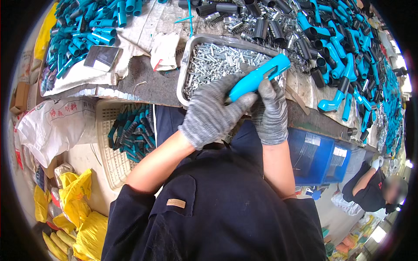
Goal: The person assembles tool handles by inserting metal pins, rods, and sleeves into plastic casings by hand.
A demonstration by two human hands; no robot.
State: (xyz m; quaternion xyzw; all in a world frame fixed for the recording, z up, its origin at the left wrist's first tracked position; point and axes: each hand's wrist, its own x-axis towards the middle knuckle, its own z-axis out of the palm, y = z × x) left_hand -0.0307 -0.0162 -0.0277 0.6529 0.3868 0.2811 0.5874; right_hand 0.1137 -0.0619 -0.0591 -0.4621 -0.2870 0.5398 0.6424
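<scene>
Between my two gloved hands is a blue plastic handle shell [259, 77], tilted up to the right, with a long slot near its far end. My left hand [215, 104], in a grey striped knit glove, wraps round the lower end. My right hand [271, 108], gloved the same way, pinches the shell's slotted side with thumb and fingers. Just beyond them, a metal tray [182, 82] full of small silver pins [213, 61] sits on the workbench, partly covered by my hands and the shell.
Blue shells [102, 24] heap at the far left beside a phone [101, 58] and a white glove [164, 51]. Black tubes [261, 29] and blue-black handles [344, 65] pile at right. Below the bench stand a cream basket [106, 143] and a blue bin [311, 152]. Another person [370, 187] sits at right.
</scene>
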